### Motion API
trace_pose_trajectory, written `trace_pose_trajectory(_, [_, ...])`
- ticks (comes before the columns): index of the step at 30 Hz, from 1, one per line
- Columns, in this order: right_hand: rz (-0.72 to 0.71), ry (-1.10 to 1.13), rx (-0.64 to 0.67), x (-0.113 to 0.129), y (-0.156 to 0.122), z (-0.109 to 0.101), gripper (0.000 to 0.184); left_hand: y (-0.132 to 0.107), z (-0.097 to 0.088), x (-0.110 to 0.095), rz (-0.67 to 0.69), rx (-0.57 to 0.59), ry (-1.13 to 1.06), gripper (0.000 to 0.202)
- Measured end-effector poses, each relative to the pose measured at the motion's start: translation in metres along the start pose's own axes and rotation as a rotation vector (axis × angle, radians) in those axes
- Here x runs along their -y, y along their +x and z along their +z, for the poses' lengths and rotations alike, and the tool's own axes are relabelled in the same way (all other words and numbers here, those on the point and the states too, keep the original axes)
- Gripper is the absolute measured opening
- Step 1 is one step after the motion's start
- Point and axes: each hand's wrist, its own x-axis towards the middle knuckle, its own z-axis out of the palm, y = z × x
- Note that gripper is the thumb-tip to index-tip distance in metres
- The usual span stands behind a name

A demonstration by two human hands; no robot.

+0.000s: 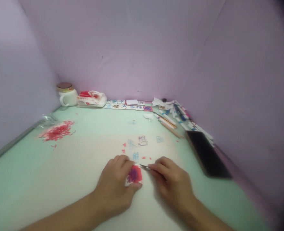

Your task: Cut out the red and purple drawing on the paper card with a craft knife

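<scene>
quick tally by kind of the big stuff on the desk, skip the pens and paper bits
mug: 1
wipes pack: 1
phone: 1
red-inked block held by left hand: 1
thin blade tool in right hand: 1
total: 5

There's a white mug (67,95) in the far left corner, with a wipes pack (91,98) right beside it. A phone (208,154) and pens (177,117) sit way off to the mug's right.

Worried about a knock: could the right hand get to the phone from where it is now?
Probably yes. The right hand holds a thin tool by the red block; the phone lies flat to its right, with bare table between and nothing in the way.
</scene>
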Motion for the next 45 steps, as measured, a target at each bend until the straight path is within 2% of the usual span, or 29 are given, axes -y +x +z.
trace_pose_trajectory(5, [-0.034,-0.019,-0.037,0.001,0.0,-0.002,0.019,0.001,-0.001,-0.001,-0.011,0.004,-0.015,0.017])
trace_pose_trajectory(11, [-0.03,-0.248,0.03,-0.003,-0.001,-0.006,0.027,0.0,-0.001,-0.001,-0.004,-0.003,-0.009,0.015])
trace_pose_trajectory(16, [-0.079,-0.296,0.027,-0.001,-0.002,-0.009,0.022,0.001,0.0,0.0,-0.001,-0.008,0.001,0.014])
trace_pose_trajectory(22, [-0.105,-0.424,0.05,0.007,-0.001,-0.009,0.033,0.0,-0.002,-0.001,0.019,-0.003,0.016,0.018])
trace_pose_trajectory(29, [-0.106,-0.292,0.035,0.013,-0.004,-0.012,0.026,-0.002,-0.004,-0.006,0.041,0.019,0.062,0.03])
trace_pose_trajectory(39, [-0.045,-0.207,0.053,0.011,-0.011,-0.009,0.027,-0.003,-0.004,-0.004,0.063,-0.004,0.032,0.022])
trace_pose_trajectory(45, [-0.069,-0.234,0.039,0.011,-0.01,-0.006,0.029,-0.002,-0.003,-0.004,0.056,-0.009,0.015,0.023])
